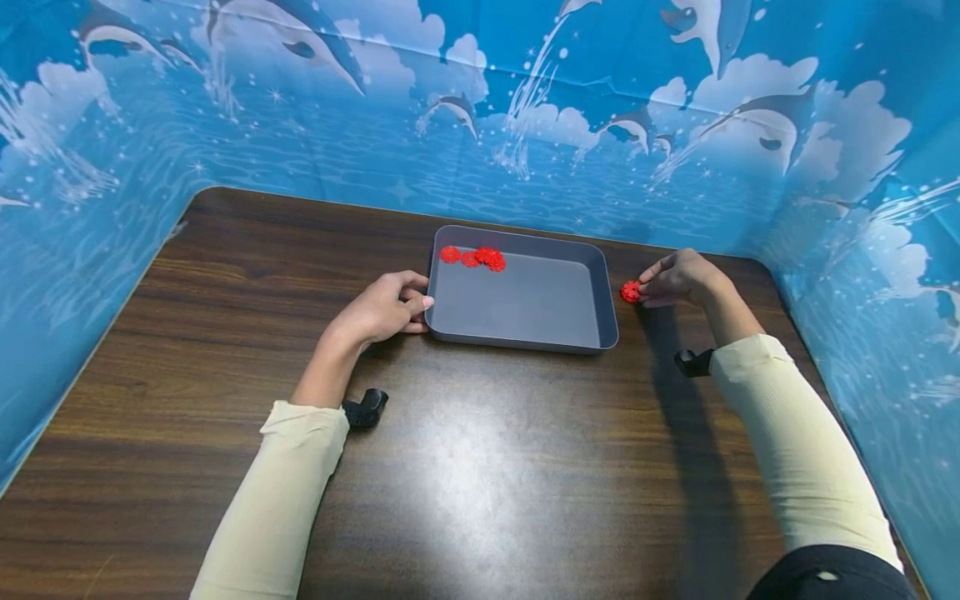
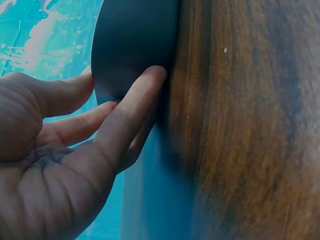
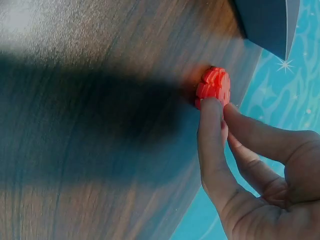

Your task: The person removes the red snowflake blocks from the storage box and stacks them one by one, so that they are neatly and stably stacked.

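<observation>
A dark grey rectangular tray (image 1: 525, 304) lies on the table. Several red notched discs (image 1: 480, 257) are in its far left part, some overlapping. At the tray's left side, my left hand (image 1: 386, 308) holds the edge, thumb at the rim and fingers against the outer wall (image 2: 135, 45). To the right of the tray, my right hand (image 1: 678, 279) pinches a red notched disc (image 1: 630, 291) between thumb and fingers, close over the table. In the right wrist view this red piece (image 3: 214, 85) looks thick and layered, its lower part covered by the fingertips.
The brown wood-grain table (image 1: 465, 467) meets a blue dolphin-print curtain (image 1: 337, 142) at the back and both sides. A corner of the tray (image 3: 270, 25) shows near my right hand. Black camera mounts (image 1: 366, 408) sit at both wrists.
</observation>
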`<state>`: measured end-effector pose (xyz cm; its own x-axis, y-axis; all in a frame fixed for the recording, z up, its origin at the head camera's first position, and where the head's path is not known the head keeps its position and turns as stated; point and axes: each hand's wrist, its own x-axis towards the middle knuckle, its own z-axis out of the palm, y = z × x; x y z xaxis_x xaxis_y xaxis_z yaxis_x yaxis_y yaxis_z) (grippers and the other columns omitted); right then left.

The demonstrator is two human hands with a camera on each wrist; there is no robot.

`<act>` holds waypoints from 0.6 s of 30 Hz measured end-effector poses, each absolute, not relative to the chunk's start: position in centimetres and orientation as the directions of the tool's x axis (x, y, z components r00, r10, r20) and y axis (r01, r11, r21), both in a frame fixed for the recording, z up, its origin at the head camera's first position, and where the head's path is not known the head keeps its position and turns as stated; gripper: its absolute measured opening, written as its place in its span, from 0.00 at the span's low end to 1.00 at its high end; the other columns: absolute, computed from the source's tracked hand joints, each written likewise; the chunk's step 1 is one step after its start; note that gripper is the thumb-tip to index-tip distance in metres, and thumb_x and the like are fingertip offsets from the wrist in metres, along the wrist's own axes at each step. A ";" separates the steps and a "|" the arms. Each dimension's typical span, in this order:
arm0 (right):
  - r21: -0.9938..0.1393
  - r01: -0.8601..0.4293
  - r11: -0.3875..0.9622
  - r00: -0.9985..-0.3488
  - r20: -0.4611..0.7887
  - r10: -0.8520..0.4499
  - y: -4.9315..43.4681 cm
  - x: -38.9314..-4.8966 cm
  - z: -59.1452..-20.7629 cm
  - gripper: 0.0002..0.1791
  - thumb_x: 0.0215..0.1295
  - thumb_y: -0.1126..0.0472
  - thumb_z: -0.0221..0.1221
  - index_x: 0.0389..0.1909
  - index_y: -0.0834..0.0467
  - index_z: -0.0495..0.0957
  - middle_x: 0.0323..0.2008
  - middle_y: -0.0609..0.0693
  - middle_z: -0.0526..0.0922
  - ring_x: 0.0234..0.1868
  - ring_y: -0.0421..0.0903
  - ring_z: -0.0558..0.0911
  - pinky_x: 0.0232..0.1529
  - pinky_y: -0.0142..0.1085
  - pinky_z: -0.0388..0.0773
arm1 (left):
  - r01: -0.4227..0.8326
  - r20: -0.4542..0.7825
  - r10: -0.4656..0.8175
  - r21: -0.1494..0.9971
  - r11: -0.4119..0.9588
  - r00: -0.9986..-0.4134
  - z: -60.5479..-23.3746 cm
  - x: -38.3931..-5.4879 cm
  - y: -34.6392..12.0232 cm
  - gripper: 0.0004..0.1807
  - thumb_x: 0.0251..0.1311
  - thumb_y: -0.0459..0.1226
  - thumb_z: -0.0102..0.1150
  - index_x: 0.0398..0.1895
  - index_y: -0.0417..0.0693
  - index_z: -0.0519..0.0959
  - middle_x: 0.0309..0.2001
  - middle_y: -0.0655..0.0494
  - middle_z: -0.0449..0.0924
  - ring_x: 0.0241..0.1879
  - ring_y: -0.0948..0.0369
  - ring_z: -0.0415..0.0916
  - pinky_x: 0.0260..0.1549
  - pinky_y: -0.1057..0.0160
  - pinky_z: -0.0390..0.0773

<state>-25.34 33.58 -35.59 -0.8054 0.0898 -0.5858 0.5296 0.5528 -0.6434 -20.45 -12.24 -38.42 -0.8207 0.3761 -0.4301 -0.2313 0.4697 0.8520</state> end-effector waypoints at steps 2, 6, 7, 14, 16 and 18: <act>-0.637 0.527 0.562 -0.808 -0.581 0.099 33.5 -25.3 -35.6 0.12 0.78 0.75 0.56 0.58 0.74 0.78 0.35 0.51 0.87 0.34 0.41 0.90 0.55 0.49 0.91 | -0.228 -0.427 0.377 0.853 0.469 -0.822 -38.4 -20.5 -12.3 0.30 0.86 0.37 0.46 0.84 0.37 0.57 0.69 0.32 0.70 0.60 0.44 0.83 0.64 0.52 0.86; -0.621 0.511 0.594 -0.816 -0.568 0.108 33.3 -25.2 -35.1 0.14 0.77 0.75 0.57 0.59 0.75 0.76 0.32 0.49 0.88 0.32 0.41 0.91 0.53 0.48 0.92 | -0.228 -0.425 0.373 0.854 0.468 -0.825 -38.6 -20.5 -12.2 0.30 0.86 0.37 0.46 0.84 0.38 0.57 0.69 0.33 0.70 0.60 0.44 0.83 0.64 0.51 0.86; -0.619 0.503 0.603 -0.819 -0.564 0.104 33.3 -25.2 -34.8 0.14 0.77 0.74 0.58 0.59 0.75 0.76 0.31 0.49 0.88 0.32 0.41 0.91 0.52 0.47 0.92 | -0.226 -0.423 0.374 0.855 0.467 -0.825 -38.6 -20.5 -12.2 0.30 0.86 0.37 0.46 0.84 0.38 0.58 0.69 0.33 0.70 0.60 0.44 0.83 0.64 0.51 0.86; -0.637 0.459 0.619 -0.848 -0.523 0.090 32.2 -25.6 -32.8 0.14 0.75 0.68 0.65 0.56 0.70 0.79 0.33 0.49 0.90 0.34 0.42 0.92 0.42 0.39 0.93 | -0.232 -0.425 0.368 0.854 0.465 -0.827 -38.5 -20.5 -12.1 0.29 0.86 0.37 0.46 0.84 0.38 0.58 0.69 0.33 0.71 0.60 0.45 0.83 0.64 0.51 0.86; -0.623 0.443 0.645 -0.854 -0.512 0.093 31.5 -25.9 -32.2 0.14 0.75 0.66 0.66 0.55 0.69 0.80 0.33 0.49 0.90 0.34 0.43 0.92 0.41 0.39 0.93 | -0.234 -0.428 0.365 0.852 0.469 -0.827 -38.4 -20.5 -12.1 0.30 0.86 0.37 0.46 0.84 0.38 0.58 0.69 0.34 0.71 0.60 0.45 0.83 0.64 0.51 0.86; -0.595 0.421 0.685 -0.860 -0.502 0.093 30.6 -26.3 -31.7 0.15 0.74 0.64 0.68 0.55 0.67 0.81 0.33 0.49 0.91 0.35 0.44 0.92 0.39 0.39 0.92 | -0.237 -0.432 0.364 0.850 0.471 -0.825 -38.4 -20.4 -12.1 0.30 0.86 0.37 0.46 0.84 0.38 0.57 0.69 0.34 0.71 0.60 0.45 0.83 0.64 0.51 0.86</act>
<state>-26.30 30.56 -31.74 -0.8598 0.0930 -0.5021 0.4213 0.6848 -0.5946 -20.43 -12.10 -38.40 -0.8250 0.3642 -0.4321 -0.2370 0.4712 0.8496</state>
